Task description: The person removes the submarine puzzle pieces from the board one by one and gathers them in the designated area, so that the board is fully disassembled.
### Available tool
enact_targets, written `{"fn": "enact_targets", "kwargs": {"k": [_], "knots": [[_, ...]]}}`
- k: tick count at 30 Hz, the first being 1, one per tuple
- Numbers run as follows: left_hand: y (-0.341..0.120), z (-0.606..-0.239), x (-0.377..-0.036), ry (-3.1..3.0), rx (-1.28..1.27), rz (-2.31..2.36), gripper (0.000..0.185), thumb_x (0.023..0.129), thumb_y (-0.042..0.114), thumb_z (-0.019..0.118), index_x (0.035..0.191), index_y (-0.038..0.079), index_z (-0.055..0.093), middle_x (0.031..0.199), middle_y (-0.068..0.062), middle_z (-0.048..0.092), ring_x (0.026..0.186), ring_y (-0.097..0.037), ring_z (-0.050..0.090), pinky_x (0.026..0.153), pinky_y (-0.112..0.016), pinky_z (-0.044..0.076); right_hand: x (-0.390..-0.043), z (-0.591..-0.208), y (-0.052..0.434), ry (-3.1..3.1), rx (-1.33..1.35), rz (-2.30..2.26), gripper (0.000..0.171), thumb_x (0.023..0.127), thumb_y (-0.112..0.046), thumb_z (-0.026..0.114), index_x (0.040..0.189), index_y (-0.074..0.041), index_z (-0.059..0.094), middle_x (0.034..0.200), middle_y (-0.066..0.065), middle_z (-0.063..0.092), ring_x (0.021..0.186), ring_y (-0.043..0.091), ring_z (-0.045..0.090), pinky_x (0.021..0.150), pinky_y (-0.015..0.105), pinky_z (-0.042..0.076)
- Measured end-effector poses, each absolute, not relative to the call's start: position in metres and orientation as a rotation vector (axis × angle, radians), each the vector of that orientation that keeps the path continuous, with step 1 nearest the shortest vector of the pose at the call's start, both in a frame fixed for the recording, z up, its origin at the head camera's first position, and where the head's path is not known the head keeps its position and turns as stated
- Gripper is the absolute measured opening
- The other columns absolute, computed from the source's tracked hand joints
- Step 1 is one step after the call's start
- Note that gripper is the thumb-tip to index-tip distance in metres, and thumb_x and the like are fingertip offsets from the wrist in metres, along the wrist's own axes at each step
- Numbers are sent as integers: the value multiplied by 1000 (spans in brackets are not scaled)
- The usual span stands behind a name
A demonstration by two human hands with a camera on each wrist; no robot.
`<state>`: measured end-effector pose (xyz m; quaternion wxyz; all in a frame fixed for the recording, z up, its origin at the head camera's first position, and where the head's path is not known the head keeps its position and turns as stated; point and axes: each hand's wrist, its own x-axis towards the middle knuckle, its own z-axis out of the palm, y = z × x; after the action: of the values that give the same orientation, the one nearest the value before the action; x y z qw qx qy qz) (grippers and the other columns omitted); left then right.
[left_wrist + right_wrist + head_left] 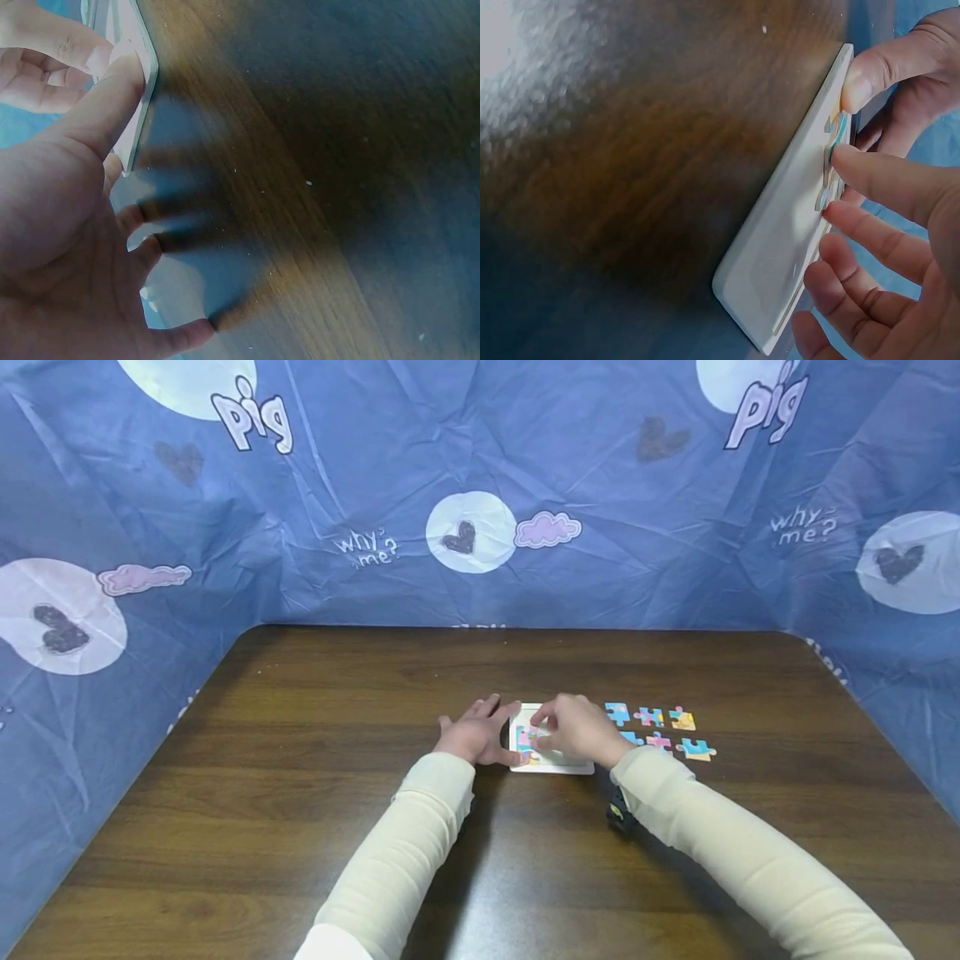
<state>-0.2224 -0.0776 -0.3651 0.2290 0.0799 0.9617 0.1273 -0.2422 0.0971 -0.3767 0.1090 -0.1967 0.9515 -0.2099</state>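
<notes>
A small white puzzle tray (566,766) lies on the table, with joined pink and blue puzzle pieces (522,737) in its left part. My left hand (474,737) spreads its fingers at the tray's left side. Its thumb (861,88) rests on the near left corner. Over the tray, my right hand (581,729) holds a puzzle piece (827,176) by its edges between thumb and index fingertip, down at the joined pieces. The other right fingers are loosely bent. Both hands hide part of the pieces, so their pictures are hard to make out.
Several loose puzzle pieces lie in two rows right of the tray, among them a blue and yellow one (696,749) and a yellow one (682,719). The right forearm partly covers the nearer row. A blue printed cloth (480,460) hangs behind the brown wooden table (300,760).
</notes>
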Motion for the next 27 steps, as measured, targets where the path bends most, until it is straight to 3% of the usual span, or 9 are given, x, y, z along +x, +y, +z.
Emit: {"fn": "enact_targets", "kwargs": {"k": [13,20,27], "knots": [[-80,-395,-243,2645,209,330,94,90,52,74,164,37,17,171,1,5,156,-24,7,117,-70,9,-243,-376,93,2827,-620,-655,26,80,-15,87,92,-11,65,78,1,56,68,17,52,59,30,40],[-79,-395,-243,2626,211,329,94,91,53,72,164,39,15,172,2,4,157,-23,6,117,-70,8,-244,-379,97,2810,-683,-650,11,88,-18,80,82,-12,73,81,3,59,75,19,52,63,32,43],[-81,-393,-243,2623,199,346,95,90,54,73,164,39,15,171,3,3,156,-22,6,117,-70,6,-251,-364,106,2817,-651,-709,14,89,-19,77,80,-10,72,72,0,56,72,18,51,64,31,41]]}}
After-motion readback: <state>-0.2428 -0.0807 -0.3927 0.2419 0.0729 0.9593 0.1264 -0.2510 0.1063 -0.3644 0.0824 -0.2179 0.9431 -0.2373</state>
